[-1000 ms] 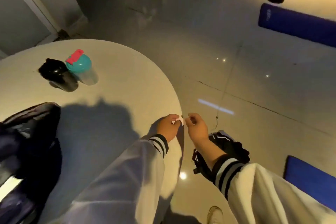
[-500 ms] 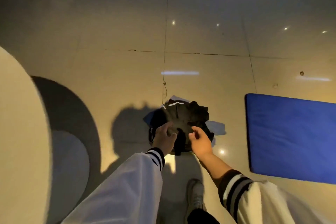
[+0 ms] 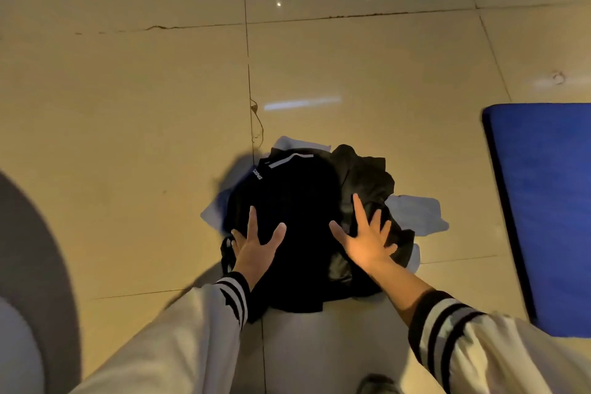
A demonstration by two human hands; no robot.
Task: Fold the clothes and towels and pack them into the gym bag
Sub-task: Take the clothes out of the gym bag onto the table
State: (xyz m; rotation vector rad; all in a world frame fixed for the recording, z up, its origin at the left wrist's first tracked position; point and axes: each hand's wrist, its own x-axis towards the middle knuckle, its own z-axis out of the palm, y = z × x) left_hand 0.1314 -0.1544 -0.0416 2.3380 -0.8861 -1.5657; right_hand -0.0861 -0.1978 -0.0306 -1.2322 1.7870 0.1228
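A heap of dark clothes lies on the tiled floor, with a black garment showing white lettering and a stripe on top. A crumpled dark jacket sits at the heap's right. Pale blue-white cloth pokes out from under the pile. My left hand is spread with straight fingers over the heap's left side. My right hand is spread likewise over the right side, fingers on the jacket. The gym bag is out of view.
A blue mat lies on the floor at the right. The edge of the round table shows at the lower left. A shoe tip is at the bottom edge. Cracked floor tiles stretch behind the heap.
The view swung from the table to the floor. Both hands, which were pinching a small white scrap at the table edge, came down to the clothes heap and now spread open on it.
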